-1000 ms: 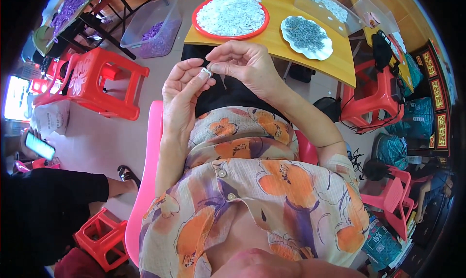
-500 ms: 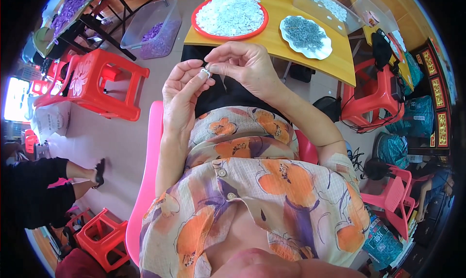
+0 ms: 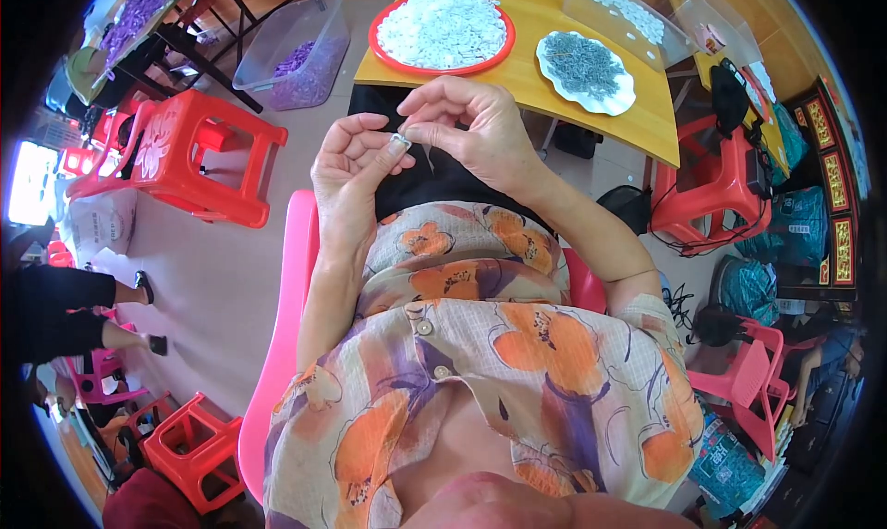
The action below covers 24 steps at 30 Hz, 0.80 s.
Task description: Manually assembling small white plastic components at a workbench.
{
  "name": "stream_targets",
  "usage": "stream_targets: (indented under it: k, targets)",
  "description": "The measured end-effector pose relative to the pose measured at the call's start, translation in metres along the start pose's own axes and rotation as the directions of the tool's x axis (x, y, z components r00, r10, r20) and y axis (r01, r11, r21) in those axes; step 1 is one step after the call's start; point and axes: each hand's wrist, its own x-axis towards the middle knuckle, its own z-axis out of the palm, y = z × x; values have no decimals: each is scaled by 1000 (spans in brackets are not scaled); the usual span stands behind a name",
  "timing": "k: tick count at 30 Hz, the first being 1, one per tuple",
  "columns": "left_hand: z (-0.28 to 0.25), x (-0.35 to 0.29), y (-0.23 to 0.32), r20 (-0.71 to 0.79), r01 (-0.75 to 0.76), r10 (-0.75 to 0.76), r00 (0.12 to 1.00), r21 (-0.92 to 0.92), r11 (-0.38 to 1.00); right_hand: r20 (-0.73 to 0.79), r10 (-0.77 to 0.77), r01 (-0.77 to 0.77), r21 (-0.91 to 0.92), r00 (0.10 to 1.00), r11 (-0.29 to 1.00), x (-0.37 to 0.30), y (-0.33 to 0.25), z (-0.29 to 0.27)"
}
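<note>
Over my lap, my left hand (image 3: 349, 173) pinches a small white plastic piece (image 3: 401, 141) between thumb and fingers. My right hand (image 3: 490, 141) meets it there, thumb and forefinger pressed together at the piece's edge. Whatever sits in that right pinch is too small to name. Just beyond my hands, on the yellow table (image 3: 647, 133), a round red tray (image 3: 373, 41) carries a heap of small white pieces (image 3: 443, 28). To its right is a white scalloped plate (image 3: 613, 107) piled with small grey metal parts (image 3: 582, 65).
A clear box (image 3: 591, 28) with white pieces stands at the table's far right. On the floor at left is a clear bin (image 3: 325, 30) with purple pieces. Red stools (image 3: 212, 132) stand either side of me. A person in black (image 3: 60, 307) is at far left.
The person at far left has moved farther up the picture, feet now apart. My hands stay together, with the white piece slightly turned between them.
</note>
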Motion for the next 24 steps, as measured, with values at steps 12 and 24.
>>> stream_targets:
  k: [12,24]
  targets:
    - [-14,-7,-9,-32,9,-12,999,-101,995,-63,154,-154,5,986,988,-4,14,16]
    - [-9,-9,-8,66,-157,151,986,82,984,95,291,-276,-146,952,950,-1,-11,0]
